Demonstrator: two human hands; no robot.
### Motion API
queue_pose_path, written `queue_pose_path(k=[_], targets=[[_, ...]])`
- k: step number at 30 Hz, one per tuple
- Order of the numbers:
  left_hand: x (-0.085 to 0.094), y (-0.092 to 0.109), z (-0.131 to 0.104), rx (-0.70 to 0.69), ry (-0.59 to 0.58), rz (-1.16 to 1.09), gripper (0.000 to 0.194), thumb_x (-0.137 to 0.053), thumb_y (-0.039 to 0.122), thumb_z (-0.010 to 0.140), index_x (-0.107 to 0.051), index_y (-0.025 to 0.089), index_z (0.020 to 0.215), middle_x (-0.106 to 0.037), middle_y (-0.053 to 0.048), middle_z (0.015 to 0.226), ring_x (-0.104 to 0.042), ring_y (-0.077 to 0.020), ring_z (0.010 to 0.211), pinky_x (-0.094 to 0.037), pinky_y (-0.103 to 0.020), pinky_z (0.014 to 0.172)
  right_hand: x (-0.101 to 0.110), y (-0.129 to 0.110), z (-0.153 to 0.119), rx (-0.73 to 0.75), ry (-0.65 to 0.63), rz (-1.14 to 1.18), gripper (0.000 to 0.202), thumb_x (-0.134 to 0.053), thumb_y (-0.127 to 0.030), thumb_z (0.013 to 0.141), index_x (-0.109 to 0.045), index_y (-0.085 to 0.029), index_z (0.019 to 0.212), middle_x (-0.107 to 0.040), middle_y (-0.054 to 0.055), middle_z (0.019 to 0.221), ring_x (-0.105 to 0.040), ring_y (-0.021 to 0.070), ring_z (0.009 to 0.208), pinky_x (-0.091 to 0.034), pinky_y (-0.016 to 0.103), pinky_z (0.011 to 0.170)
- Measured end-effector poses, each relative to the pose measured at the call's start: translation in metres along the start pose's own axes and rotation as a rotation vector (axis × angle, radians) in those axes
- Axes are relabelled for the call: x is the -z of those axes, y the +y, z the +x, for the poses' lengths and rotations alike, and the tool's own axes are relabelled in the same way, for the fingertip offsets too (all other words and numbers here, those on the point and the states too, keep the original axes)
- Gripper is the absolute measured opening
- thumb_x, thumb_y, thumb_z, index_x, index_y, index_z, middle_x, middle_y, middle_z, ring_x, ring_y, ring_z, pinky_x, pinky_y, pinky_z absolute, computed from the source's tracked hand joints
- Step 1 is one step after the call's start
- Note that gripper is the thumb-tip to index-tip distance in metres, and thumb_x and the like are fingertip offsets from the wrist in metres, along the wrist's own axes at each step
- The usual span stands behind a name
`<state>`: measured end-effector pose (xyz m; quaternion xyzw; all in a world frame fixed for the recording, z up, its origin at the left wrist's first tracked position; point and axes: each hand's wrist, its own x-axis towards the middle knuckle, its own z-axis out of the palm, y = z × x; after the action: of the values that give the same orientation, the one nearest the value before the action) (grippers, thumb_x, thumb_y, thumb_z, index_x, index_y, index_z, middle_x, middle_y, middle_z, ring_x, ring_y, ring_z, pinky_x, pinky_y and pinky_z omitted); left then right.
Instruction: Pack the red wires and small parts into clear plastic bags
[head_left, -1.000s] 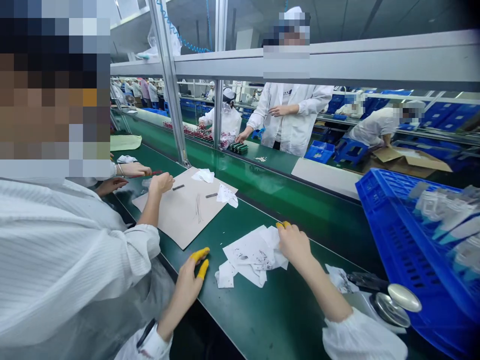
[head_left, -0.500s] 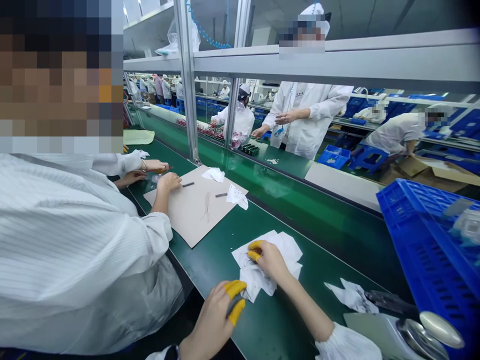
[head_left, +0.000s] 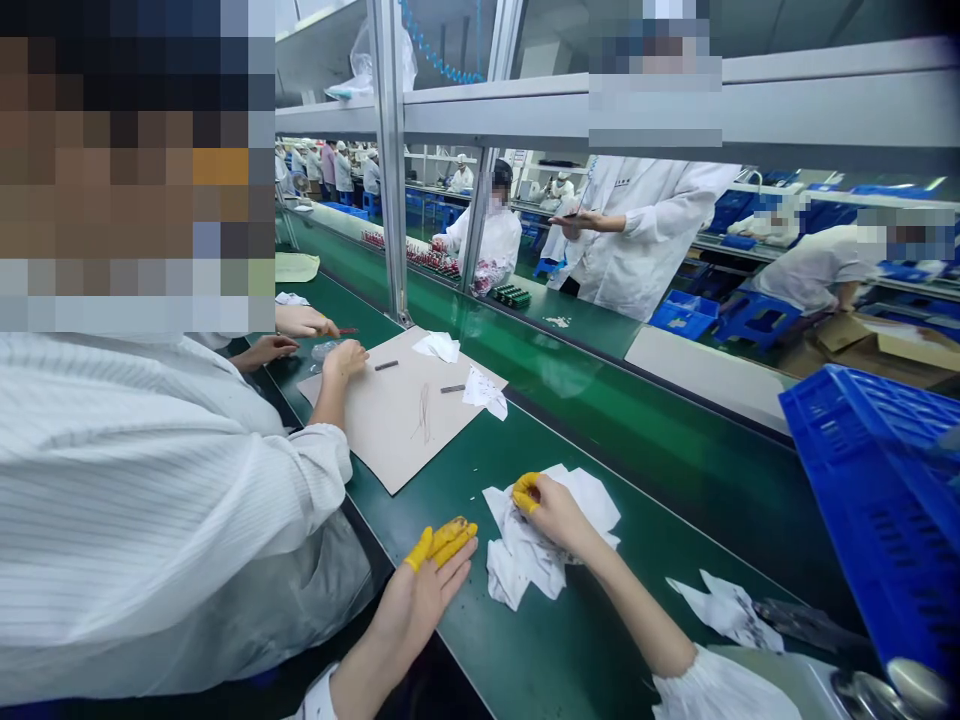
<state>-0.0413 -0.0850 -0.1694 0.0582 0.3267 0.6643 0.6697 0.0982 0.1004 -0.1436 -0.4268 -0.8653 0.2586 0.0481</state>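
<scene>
The wipes (head_left: 551,535) are white, crumpled sheets smudged with dark marks, heaped on the green bench (head_left: 660,440). The right hand (head_left: 551,510) presses down on the heap, its yellow-capped fingers (head_left: 523,492) curled into the paper. The left hand (head_left: 420,590) rests at the bench edge just beside it, fingers together, holding nothing. A tan board (head_left: 397,420) lies farther along.

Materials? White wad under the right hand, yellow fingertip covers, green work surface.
White wad: looks like thin paper or wipe cloth, crumpled, matte, dark smudges. Yellow fingertip covers: likely latex or rubber cots, snug, slightly glossy. Green work surface: seems a smooth rubber or PVC belt, faint sheen. Right hand presses the wad.
</scene>
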Motion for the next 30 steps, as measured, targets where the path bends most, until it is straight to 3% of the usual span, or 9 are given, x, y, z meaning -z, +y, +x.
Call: queue_pose_path(k=[6, 10, 13, 16, 19, 22, 25, 27, 30], targets=[[-0.015, -0.018, 0.007, 0.028, -0.053, -0.128, 0.051, -0.070, 0.037, 0.068, -0.055, 0.012, 0.110, -0.051, -0.016, 0.132, -0.047, -0.0283, 0.123, -0.027, -0.039, 0.111, -0.004, 0.004, -0.006, 0.052, 0.044, 0.066, 0.016, -0.050, -0.018, 0.072, -0.063, -0.014, 0.081, -0.070, 0.010, 0.082, -0.063, 0.0233, 0.074, -0.047, 0.032, 0.067], [-0.036, -0.035, 0.016, 0.178, -0.007, -0.041, 0.062, -0.062, 0.033, 0.074, -0.036, 0.009, 0.125, -0.033, -0.021, 0.143, -0.042, -0.0254, 0.127, -0.027, -0.035, 0.110, -0.004, 0.001, -0.005, 0.103, 0.078, 0.151, 0.015, -0.052, -0.020, 0.065, -0.065, -0.018, 0.072, -0.070, 0.007, 0.074, -0.064, 0.0219, 0.066, -0.048, 0.030, 0.061], [-0.042, -0.037, 0.023, 0.270, 0.032, -0.018, 0.070, -0.053, 0.035, 0.077, -0.024, 0.006, 0.133, -0.021, -0.018, 0.149, -0.032, -0.0225, 0.133, -0.024, -0.030, 0.110, 0.000, 0.010, 0.003, 0.099, 0.115, 0.223, 0.016, -0.053, -0.021, 0.061, -0.068, -0.020, 0.069, -0.071, 0.006, 0.073, -0.065, 0.0211, 0.064, -0.050, 0.029, 0.060], [-0.033, -0.038, 0.029, 0.314, 0.040, -0.026, 0.072, -0.056, 0.039, 0.073, -0.030, 0.009, 0.132, -0.022, -0.015, 0.149, -0.029, -0.0223, 0.135, -0.021, -0.031, 0.112, 0.009, 0.030, 0.015, 0.055, 0.186, 0.283, 0.017, -0.055, -0.021, 0.059, -0.069, -0.020, 0.067, -0.072, 0.007, 0.071, -0.067, 0.0220, 0.063, -0.052, 0.028, 0.056], [-0.023, -0.047, 0.034, 0.368, 0.067, -0.034, 0.063, -0.063, 0.042, 0.067, -0.044, 0.015, 0.121, -0.031, -0.013, 0.146, -0.032, -0.0234, 0.133, -0.020, -0.034, 0.112, 0.019, 0.051, 0.027, 0.007, 0.244, 0.336, 0.017, -0.055, -0.023, 0.059, -0.069, -0.019, 0.066, -0.071, 0.008, 0.067, -0.067, 0.0234, 0.059, -0.053, 0.029, 0.051], [-0.030, -0.050, 0.030, 0.339, 0.135, -0.025, 0.060, -0.067, 0.049, 0.065, -0.052, 0.017, 0.113, -0.046, -0.013, 0.136, -0.040, -0.0246, 0.129, -0.024, -0.035, 0.111, 0.024, 0.057, 0.028, -0.035, 0.259, 0.392, 0.023, -0.053, -0.025, 0.060, -0.070, -0.016, 0.074, -0.072, 0.010, 0.075, -0.069, 0.0249, 0.066, -0.056, 0.032, 0.058], [-0.052, -0.022, 0.017, 0.334, 0.224, 0.079, 0.057, -0.066, 0.052, 0.069, -0.056, 0.019, 0.113, -0.060, -0.013, 0.121, -0.050, -0.0273, 0.120, -0.033, -0.042, 0.106, 0.023, 0.040, 0.021, -0.074, 0.240, 0.423, 0.028, -0.054, -0.028, 0.062, -0.071, -0.016, 0.080, -0.073, 0.010, 0.084, -0.069, 0.0257, 0.076, -0.056, 0.035, 0.070], [-0.063, 0.017, 0.012, 0.369, 0.263, 0.138, 0.047, -0.064, 0.047, 0.074, -0.058, 0.021, 0.113, -0.063, -0.013, 0.113, -0.056, -0.0278, 0.112, -0.041, -0.047, 0.098, 0.019, 0.021, 0.021, -0.088, 0.209, 0.422, 0.025, -0.055, -0.027, 0.063, -0.072, -0.018, 0.079, -0.073, 0.009, 0.083, -0.068, 0.0250, 0.074, -0.055, 0.036, 0.071], [-0.061, 0.083, 0.015, 0.373, 0.312, 0.119, 0.033, -0.052, 0.042, 0.085, -0.058, 0.019, 0.108, -0.062, -0.009, 0.110, -0.060, -0.0201, 0.099, -0.050, -0.041, 0.086, 0.011, -0.008, 0.032, -0.088, 0.151, 0.405, 0.013, -0.058, -0.023, 0.066, -0.070, -0.019, 0.071, -0.072, 0.008, 0.077, -0.067, 0.0223, 0.069, -0.054, 0.034, 0.067]])
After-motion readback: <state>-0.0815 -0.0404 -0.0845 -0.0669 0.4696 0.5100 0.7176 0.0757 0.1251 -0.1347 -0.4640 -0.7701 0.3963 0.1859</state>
